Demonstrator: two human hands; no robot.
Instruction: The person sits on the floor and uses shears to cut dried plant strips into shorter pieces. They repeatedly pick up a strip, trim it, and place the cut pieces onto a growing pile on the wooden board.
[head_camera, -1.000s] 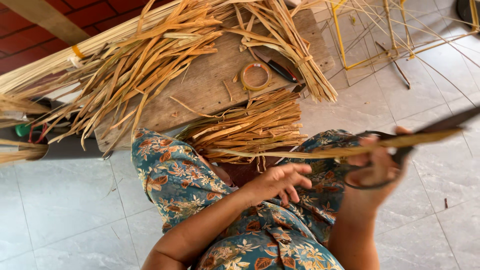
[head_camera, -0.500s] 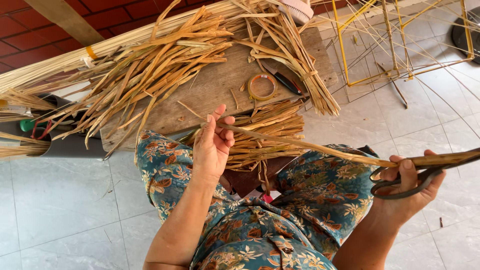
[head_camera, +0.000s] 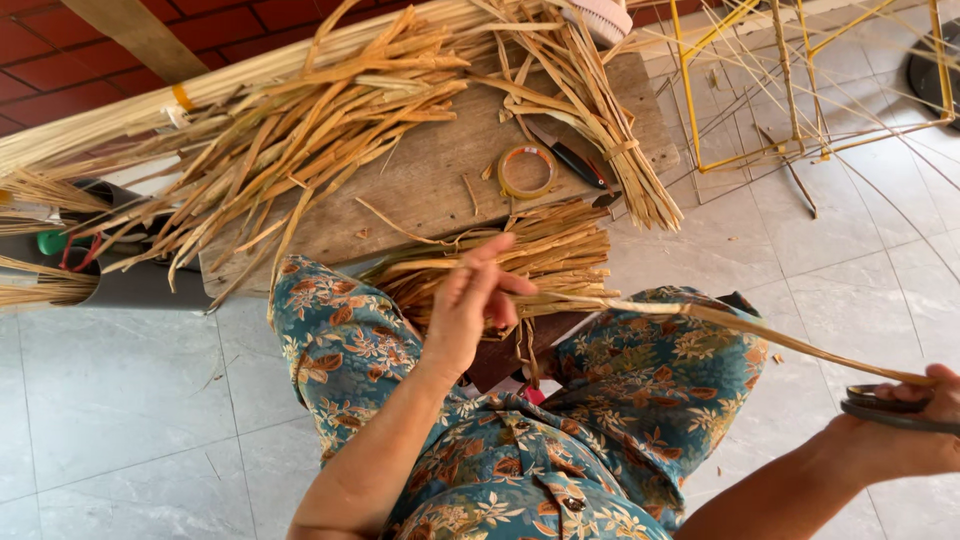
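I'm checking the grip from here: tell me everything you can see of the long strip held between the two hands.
The strip is a long, thin, flat length of tan, dry plant fibre. It slopes down across the lap, bowing slightly. The left hand pinches its upper end above the bundle of similar strips; the right hand, also holding dark scissors, grips the lower end.

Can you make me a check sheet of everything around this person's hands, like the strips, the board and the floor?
Surface: worn wooden board on grey floor tiles.
Job's things: long dried strip stretched between both hands.
Clutter: heaps of dried strips, tape ring, small knife.
Grippers: left hand pinches one strip end; right hand grips the other end and dark scissors.
Cables: nothing seen.
Surroundings: yellow wire frame, red brick wall.
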